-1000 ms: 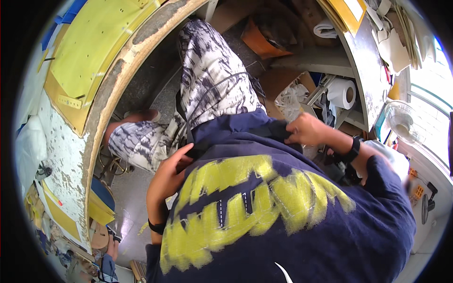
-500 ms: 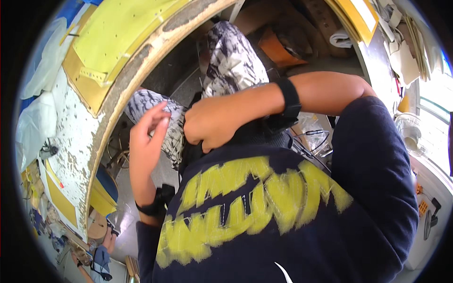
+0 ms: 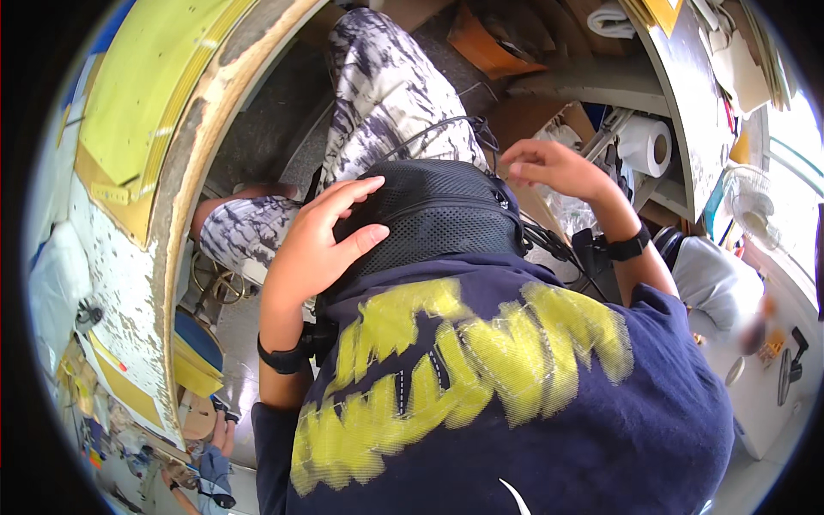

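I look down my own front: a navy shirt (image 3: 515, 403) with yellow print and, above it, a black mesh pouch (image 3: 438, 215) strapped at my waist. My left hand (image 3: 322, 240) lies flat on the pouch's left side, fingers spread, holding nothing. My right hand (image 3: 554, 167) hovers just over the pouch's upper right corner, fingers loosely curled and apart, with nothing in them. A thin black cable (image 3: 429, 129) loops over the top of the pouch. Both wrists wear black bands. My legs in grey-white patterned trousers (image 3: 386, 77) show beyond the pouch.
A worn wooden bench (image 3: 184, 172) with yellow sheets (image 3: 137, 94) curves along the left. At the right stand shelves with a white paper roll (image 3: 645, 146), an orange bin (image 3: 489, 43) and a small fan (image 3: 751, 206). Black cables (image 3: 558, 245) hang by my right forearm.
My right arm, which lay across my chest half a second ago, has swung out to the right. The left hand has come down flat onto the black pouch, which now shows.
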